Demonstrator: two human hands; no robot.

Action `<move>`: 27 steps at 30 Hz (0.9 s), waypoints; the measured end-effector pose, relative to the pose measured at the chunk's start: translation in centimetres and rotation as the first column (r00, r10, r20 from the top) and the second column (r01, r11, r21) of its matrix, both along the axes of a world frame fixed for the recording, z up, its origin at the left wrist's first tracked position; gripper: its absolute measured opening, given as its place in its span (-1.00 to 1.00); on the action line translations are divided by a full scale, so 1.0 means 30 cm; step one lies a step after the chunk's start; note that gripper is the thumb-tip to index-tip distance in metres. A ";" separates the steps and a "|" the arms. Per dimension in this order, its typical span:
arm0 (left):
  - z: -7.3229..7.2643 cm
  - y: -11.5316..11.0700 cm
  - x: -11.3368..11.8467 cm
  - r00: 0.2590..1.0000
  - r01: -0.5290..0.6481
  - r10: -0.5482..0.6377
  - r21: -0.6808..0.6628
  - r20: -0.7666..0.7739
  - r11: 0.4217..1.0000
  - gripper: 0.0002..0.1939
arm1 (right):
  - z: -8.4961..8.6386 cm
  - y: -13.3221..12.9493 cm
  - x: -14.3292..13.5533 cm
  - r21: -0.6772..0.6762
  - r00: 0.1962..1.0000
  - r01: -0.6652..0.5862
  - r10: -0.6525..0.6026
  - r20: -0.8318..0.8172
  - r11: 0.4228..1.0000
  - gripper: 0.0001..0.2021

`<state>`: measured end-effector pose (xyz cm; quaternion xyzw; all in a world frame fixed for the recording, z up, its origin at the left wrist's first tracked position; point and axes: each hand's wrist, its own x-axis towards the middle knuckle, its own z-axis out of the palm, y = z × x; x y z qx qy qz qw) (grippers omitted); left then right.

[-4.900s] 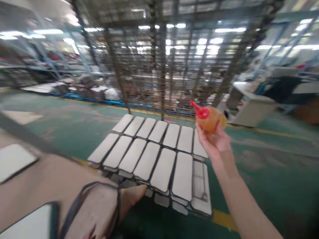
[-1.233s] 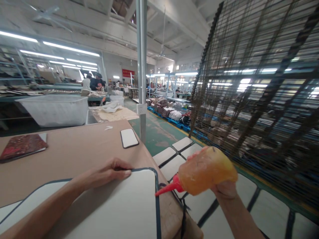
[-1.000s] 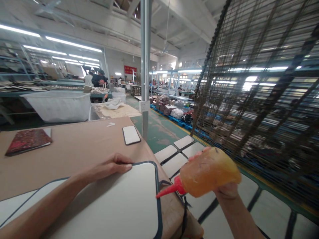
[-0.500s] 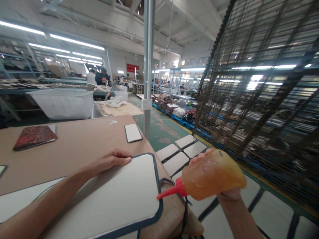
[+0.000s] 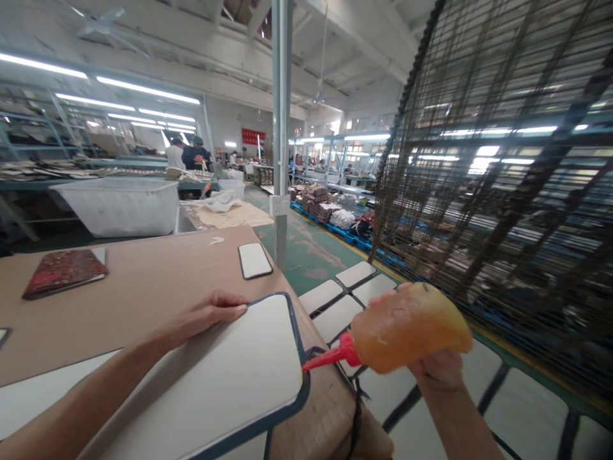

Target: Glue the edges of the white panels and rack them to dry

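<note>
My left hand [image 5: 219, 310] pinches the far edge of a large white panel [image 5: 230, 377] with rounded corners and a dark border. Wrapped round an amber squeeze bottle [image 5: 414, 329] with a red nozzle, my right hand [image 5: 438, 369] is partly hidden behind it. The bottle is tipped to the left. Its nozzle tip [image 5: 306, 367] meets the panel's right edge, where white meets the dark border. Below that edge the brown-covered corner of the table [image 5: 330, 409] shows, with dark strips hanging at it.
A small white dark-edged panel [image 5: 255, 260] and a patterned booklet [image 5: 67, 271] lie on the brown table [image 5: 158, 265]. More bordered panels [image 5: 338, 317] are laid out to the right, beside a tall wire rack [image 5: 479, 160]. A metal post [image 5: 281, 140] stands beyond the table.
The nozzle tip has slid a little up along the panel's right edge, away from me. My left hand keeps its hold, and the view has shifted slightly.
</note>
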<state>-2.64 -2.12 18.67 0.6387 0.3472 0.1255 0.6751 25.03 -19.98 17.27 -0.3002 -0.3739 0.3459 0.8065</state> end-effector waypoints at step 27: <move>-0.131 0.026 0.000 0.941 -0.294 0.313 -0.146 0.131 0.945 -0.59 | -0.102 0.001 -0.020 0.178 0.971 0.235 -0.238 -0.002 0.956 -0.47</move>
